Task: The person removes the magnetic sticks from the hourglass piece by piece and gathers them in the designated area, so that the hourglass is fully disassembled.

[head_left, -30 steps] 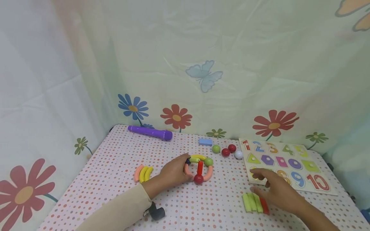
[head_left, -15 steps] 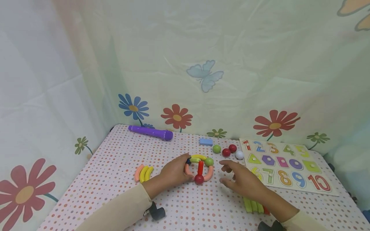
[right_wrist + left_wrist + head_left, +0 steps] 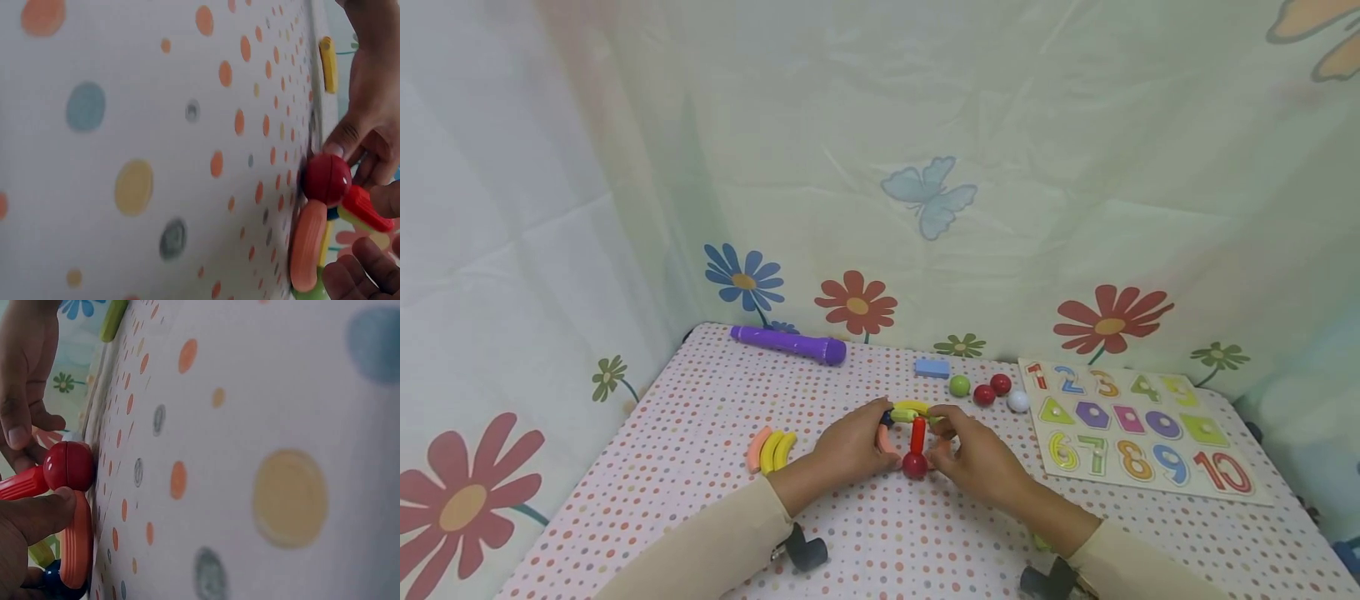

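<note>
A ring of toy building sticks and balls lies on the table between both hands. It has a red ball [image 3: 915, 465] at the near side, an upright-looking red stick [image 3: 918, 435] and a curved yellow stick [image 3: 912, 407] behind. My left hand [image 3: 850, 442] grips the ring's left side, thumb on the curved pink stick [image 3: 76, 544] beside the red ball and fingers near the dark blue ball [image 3: 55, 578]. At the right side, my right hand [image 3: 981, 458] reaches round with thumb and fingers apart, close to the other pink stick [image 3: 306, 250]. That hand mostly covers the green ball [image 3: 315, 290] in the head view.
Loose curved sticks [image 3: 772, 452] lie left of the ring. Behind it are a blue block [image 3: 932, 368], a loose green ball [image 3: 959, 385], red balls [image 3: 984, 395] and a white ball [image 3: 1018, 402]. A number puzzle board [image 3: 1150, 492] lies right; a purple toy microphone [image 3: 786, 342] lies back left.
My right hand has moved left from beside the green and red sticks to the ring's right side; its forearm now covers most of those sticks. My left hand has kept its hold.
</note>
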The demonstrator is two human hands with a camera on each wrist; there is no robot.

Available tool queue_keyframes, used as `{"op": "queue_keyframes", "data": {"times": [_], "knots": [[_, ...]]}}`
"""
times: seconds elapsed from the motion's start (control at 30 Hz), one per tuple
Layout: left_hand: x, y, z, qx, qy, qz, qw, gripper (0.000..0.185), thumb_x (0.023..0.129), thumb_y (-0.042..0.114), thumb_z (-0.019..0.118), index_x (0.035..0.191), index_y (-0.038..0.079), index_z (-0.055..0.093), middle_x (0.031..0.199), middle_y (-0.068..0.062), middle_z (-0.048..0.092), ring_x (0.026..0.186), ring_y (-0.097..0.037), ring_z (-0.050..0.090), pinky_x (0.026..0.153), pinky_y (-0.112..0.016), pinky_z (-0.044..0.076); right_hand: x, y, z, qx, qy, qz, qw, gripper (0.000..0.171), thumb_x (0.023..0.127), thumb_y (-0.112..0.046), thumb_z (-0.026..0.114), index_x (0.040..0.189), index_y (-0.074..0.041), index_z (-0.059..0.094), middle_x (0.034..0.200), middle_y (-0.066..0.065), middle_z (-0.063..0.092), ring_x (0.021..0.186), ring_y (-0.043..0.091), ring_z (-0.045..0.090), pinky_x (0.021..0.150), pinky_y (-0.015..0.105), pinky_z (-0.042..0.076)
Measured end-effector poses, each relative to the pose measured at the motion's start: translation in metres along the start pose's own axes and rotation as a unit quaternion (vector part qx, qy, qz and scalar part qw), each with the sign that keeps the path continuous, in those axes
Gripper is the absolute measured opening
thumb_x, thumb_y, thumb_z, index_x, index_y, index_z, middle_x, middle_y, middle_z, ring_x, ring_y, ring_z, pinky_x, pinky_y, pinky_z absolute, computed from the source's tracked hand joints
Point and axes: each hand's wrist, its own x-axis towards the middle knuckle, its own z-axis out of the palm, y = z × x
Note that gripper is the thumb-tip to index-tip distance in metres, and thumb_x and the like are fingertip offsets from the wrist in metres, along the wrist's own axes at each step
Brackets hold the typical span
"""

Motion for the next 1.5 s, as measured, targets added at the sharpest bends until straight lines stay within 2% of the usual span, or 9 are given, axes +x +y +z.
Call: {"op": "queue_keyframes", "data": {"times": [0.1,0.2,0.3,0.37,0.53,0.63,1.1,1.3,1.5], "knots": [[0.0,-0.001,0.0,0.0,0.001,0.002,1.0,0.089,0.082,0.038,0.088,0.154,0.009,0.044,0.153,-0.008,0.05,0.138,-0.025,0.049,0.108,-0.045,0.045,0.003,-0.003,0.008,0.006,0.0,0.009,1.0,0.057,0.086,-0.012,0.082,0.136,-0.016,0.053,0.113,0.004,0.071,0.082,0.011,0.062,0.068,0.029,0.053],[-0.001,-0.001,0.0,0.001,0.001,0.003,1.0,0.088,0.082,0.038,0.087,0.154,0.009,0.045,0.154,-0.008,0.049,0.139,-0.025,0.048,0.109,-0.045,0.044,0.006,-0.004,0.014,0.005,0.001,0.011,1.0,0.056,0.086,-0.013,0.084,0.132,-0.018,0.053,0.111,0.003,0.071,0.092,0.016,0.067,0.077,0.035,0.057],[0.0,-0.001,-0.001,0.002,0.001,0.005,1.0,0.088,0.083,0.038,0.087,0.153,0.009,0.045,0.155,-0.008,0.048,0.14,-0.025,0.047,0.109,-0.044,0.044,0.008,-0.005,0.017,0.002,0.001,0.011,1.0,0.054,0.086,-0.013,0.084,0.13,-0.017,0.051,0.107,0.002,0.071,0.095,0.019,0.068,0.08,0.039,0.058],[0.0,-0.001,0.0,0.001,0.001,0.005,1.0,0.088,0.082,0.038,0.087,0.153,0.008,0.045,0.155,-0.008,0.048,0.14,-0.025,0.048,0.109,-0.045,0.044,0.008,-0.006,0.018,-0.001,0.0,0.012,1.0,0.054,0.086,-0.013,0.084,0.128,-0.017,0.05,0.104,0.001,0.071,0.091,0.017,0.068,0.078,0.037,0.058],[0.0,-0.001,0.0,0.001,0.002,0.007,1.0,0.088,0.082,0.037,0.088,0.153,0.008,0.045,0.154,-0.009,0.049,0.139,-0.026,0.049,0.109,-0.045,0.044,0.009,-0.007,0.02,0.005,-0.006,0.015,1.0,0.052,0.087,-0.009,0.082,0.127,-0.015,0.048,0.09,-0.002,0.069,0.07,0.008,0.06,0.064,0.027,0.054],[0.0,-0.001,0.0,0.003,0.003,0.006,1.0,0.087,0.082,0.037,0.088,0.153,0.008,0.046,0.155,-0.008,0.048,0.139,-0.026,0.048,0.109,-0.045,0.044,0.01,-0.007,0.02,0.016,-0.01,0.013,1.0,0.051,0.089,-0.007,0.08,0.126,-0.015,0.047,0.084,-0.004,0.066,0.065,0.007,0.056,0.059,0.025,0.051],[0.0,0.0,0.001,-0.001,0.003,0.004,1.0,0.086,0.082,0.037,0.088,0.152,0.008,0.046,0.155,-0.008,0.049,0.139,-0.025,0.048,0.109,-0.045,0.044,0.012,-0.006,0.02,0.004,-0.018,-0.012,1.0,0.051,0.089,-0.008,0.079,0.128,-0.011,0.045,0.074,-0.005,0.055,0.06,0.009,0.049,0.051,0.024,0.044],[0.0,0.001,0.001,-0.002,0.002,0.0,1.0,0.087,0.082,0.037,0.088,0.153,0.009,0.045,0.154,-0.008,0.05,0.139,-0.025,0.049,0.108,-0.045,0.045,0.009,-0.005,0.015,0.009,-0.015,0.011,1.0,0.053,0.088,-0.01,0.081,0.128,-0.011,0.047,0.078,-0.006,0.056,0.063,0.009,0.05,0.054,0.025,0.046],[-0.002,0.003,-0.001,-0.003,0.002,-0.004,1.0,0.088,0.081,0.036,0.088,0.153,0.009,0.046,0.155,-0.007,0.048,0.14,-0.026,0.048,0.109,-0.045,0.044,0.002,0.001,0.0,0.013,-0.01,0.028,0.999,0.059,0.083,-0.011,0.085,0.129,-0.013,0.048,0.084,-0.005,0.06,0.068,0.012,0.053,0.058,0.027,0.048]]}}
